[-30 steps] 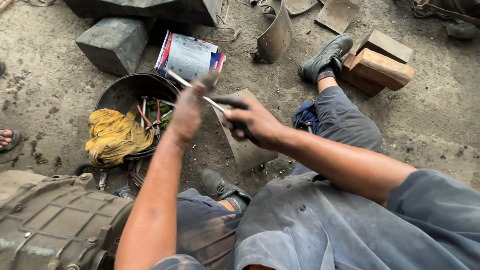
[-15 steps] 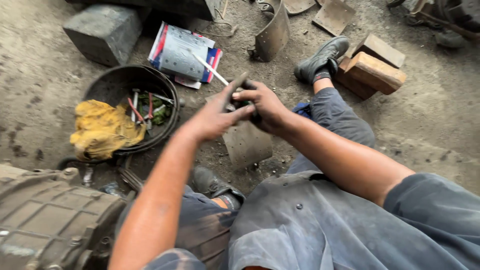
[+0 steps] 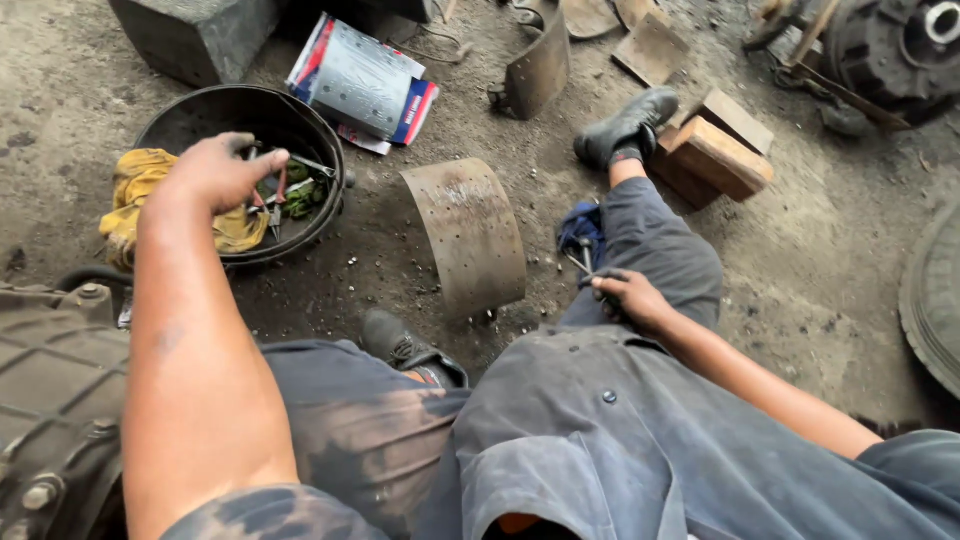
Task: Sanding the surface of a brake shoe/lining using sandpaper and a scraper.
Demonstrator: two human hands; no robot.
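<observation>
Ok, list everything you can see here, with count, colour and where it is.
round pan: one, black, upper left on the ground
rag: one, yellow, over the pan's left rim
hand tools: several, red and green handled, inside the pan
curved brake shoe: one, rusty, centre
flat box: one, grey with red and blue edges, top
wooden blocks: a few, brown, by the right foot
shoes: two, dark
left hand: reaching into the pan
right hand: on the right thigh, fingers on a small tool

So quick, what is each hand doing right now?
Left hand: over the black bowl, fingers pinched; contents cannot be told.
Right hand: closed on a tool.
</observation>
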